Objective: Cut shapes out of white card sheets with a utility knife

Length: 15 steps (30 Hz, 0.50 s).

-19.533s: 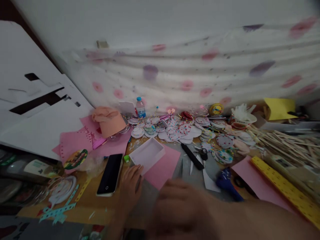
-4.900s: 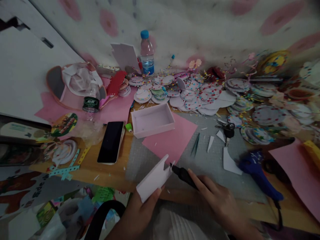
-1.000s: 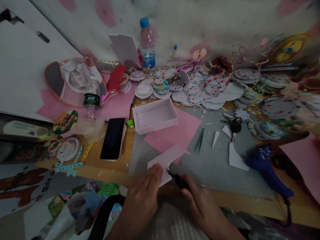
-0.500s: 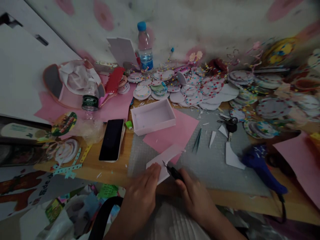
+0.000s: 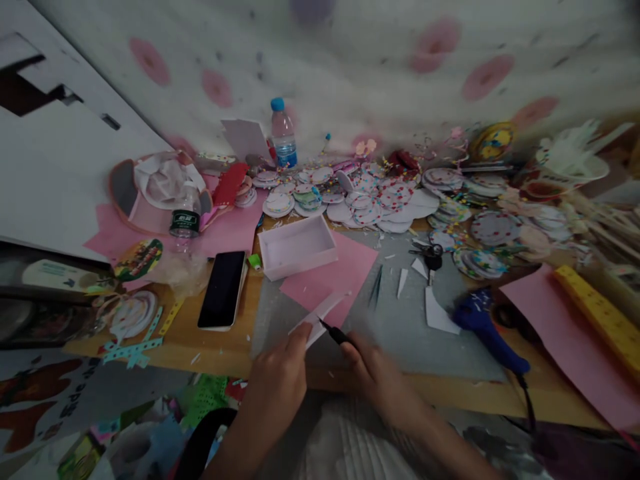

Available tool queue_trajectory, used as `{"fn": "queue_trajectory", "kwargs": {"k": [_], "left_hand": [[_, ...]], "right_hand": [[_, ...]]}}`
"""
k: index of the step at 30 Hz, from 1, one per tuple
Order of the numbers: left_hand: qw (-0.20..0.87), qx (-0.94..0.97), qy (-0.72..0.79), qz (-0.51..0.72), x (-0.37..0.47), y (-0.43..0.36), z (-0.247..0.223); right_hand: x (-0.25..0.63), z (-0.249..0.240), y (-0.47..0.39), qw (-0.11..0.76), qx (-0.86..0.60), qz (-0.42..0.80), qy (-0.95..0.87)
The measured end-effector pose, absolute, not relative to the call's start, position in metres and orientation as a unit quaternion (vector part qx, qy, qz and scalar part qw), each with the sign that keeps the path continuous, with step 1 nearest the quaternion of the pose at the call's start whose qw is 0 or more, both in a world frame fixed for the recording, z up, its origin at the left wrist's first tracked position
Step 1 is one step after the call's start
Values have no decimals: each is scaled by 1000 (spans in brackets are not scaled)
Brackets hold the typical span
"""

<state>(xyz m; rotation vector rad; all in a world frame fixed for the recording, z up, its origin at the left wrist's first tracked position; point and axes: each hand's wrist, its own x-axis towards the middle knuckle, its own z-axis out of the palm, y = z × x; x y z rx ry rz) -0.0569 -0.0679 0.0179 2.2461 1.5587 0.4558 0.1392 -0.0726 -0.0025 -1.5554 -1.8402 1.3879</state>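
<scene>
My left hand is closed on the near end of a narrow white board strip, which is held tilted above the desk's front edge. My right hand is wrapped round the black handle of a craft knife. The blade's tip is at the strip, close to my left fingertips; whether it cuts in, I cannot tell. Just beyond lies a pink sheet, partly under an open white box.
A grey cutting mat covers the middle of the desk, with tweezers, white scraps and keys on it. A blue glue gun lies right, a phone left. Decorated discs pile up behind, near a water bottle.
The view has tilted up and turned slightly right. The white strip now shows a narrower face, as it has been tipped up. The knife still meets it near my left fingers.
</scene>
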Motion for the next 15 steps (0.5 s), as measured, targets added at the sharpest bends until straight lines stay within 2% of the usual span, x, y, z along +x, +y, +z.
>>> {"fn": "queue_trajectory", "kwargs": {"k": [4, 8, 12, 15], "left_hand": [[218, 763, 585, 165, -58, -62, 26], [280, 697, 638, 169, -70, -44, 33], [471, 566, 617, 276, -88, -32, 37], [593, 476, 574, 304, -96, -33, 42]], "right_hand": [[151, -6, -76, 247, -548, 506, -619], [165, -17, -75, 342, -574, 561, -489], [178, -18, -71, 413, -574, 590, -390], [182, -16, -71, 434, -549, 606, -378]]}}
